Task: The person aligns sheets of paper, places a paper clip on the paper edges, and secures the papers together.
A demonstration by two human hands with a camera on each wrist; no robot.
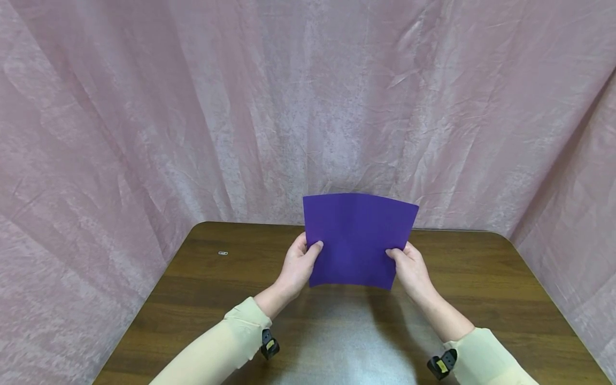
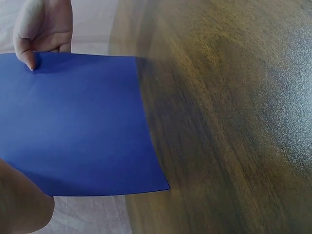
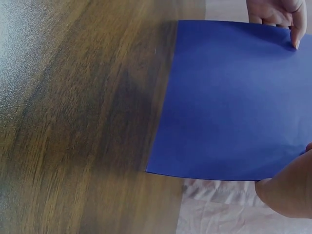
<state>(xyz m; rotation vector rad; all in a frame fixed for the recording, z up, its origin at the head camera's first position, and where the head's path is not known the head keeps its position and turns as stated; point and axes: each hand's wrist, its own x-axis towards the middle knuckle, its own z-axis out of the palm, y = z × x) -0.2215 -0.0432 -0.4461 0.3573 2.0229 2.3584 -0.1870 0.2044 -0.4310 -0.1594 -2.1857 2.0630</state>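
A purple sheet of paper [image 1: 358, 240] is held up above the wooden table, slightly bowed, its surface facing the head camera. My left hand [image 1: 297, 266] pinches its left edge, thumb in front and the other fingers behind. At the opposite edge my right hand [image 1: 411, 270] grips it the same way. In both wrist views the sheet [image 2: 83, 126] looks blue, and its lower edge hangs above the tabletop. The left wrist view also shows my right hand [image 2: 46, 27] at the far edge; the right wrist view shows my left hand [image 3: 280, 17] there.
A small paper clip [image 1: 223, 253] lies on the table [image 1: 192, 299] at the back left. Pink curtains [image 1: 308, 107] hang behind the table and along its sides. Black straps with small devices [image 1: 269, 345] sit at both wrists, over light sleeves.
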